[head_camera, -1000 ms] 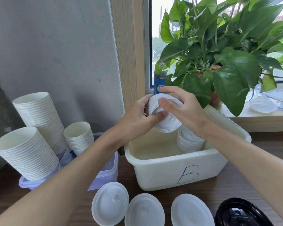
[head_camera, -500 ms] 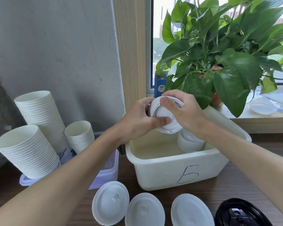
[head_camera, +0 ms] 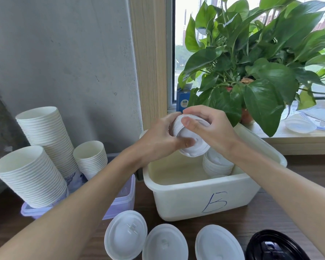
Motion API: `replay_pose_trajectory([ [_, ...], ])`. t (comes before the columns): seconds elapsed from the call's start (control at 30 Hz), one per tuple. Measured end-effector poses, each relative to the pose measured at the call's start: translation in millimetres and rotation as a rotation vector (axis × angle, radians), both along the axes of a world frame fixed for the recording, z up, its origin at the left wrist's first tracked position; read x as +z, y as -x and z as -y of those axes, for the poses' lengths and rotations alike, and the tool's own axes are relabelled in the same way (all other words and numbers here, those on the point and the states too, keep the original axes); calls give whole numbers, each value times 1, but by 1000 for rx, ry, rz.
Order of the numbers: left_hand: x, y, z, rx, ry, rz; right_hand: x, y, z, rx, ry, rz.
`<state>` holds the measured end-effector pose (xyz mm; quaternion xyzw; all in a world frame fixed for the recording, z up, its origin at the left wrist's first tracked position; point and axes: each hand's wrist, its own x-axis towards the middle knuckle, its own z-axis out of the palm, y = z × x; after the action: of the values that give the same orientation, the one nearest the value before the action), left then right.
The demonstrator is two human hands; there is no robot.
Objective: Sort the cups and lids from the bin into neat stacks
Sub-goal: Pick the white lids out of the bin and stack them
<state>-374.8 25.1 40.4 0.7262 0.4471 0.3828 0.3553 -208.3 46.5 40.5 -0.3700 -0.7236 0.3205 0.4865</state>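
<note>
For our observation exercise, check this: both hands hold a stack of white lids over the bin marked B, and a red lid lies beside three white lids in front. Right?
No. The head view shows a black lid, not a red one, beside the three white lids. The rest stands: the left hand and right hand hold the stack of white lids over the bin marked B.

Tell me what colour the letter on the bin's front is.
Blue ink; the letter shows on the cream bin in the head view.
</note>
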Motion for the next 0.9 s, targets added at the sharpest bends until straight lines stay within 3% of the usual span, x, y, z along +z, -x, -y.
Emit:
replay_pose_trajectory([
  [0.3, -3, 1, -2, 133, 36, -13, -1, -1, -3, -20, -12, -30],
  [0.9, -1, 1, 2, 33, 1, 56, 2, 2, -4, 8, -61, 2],
])
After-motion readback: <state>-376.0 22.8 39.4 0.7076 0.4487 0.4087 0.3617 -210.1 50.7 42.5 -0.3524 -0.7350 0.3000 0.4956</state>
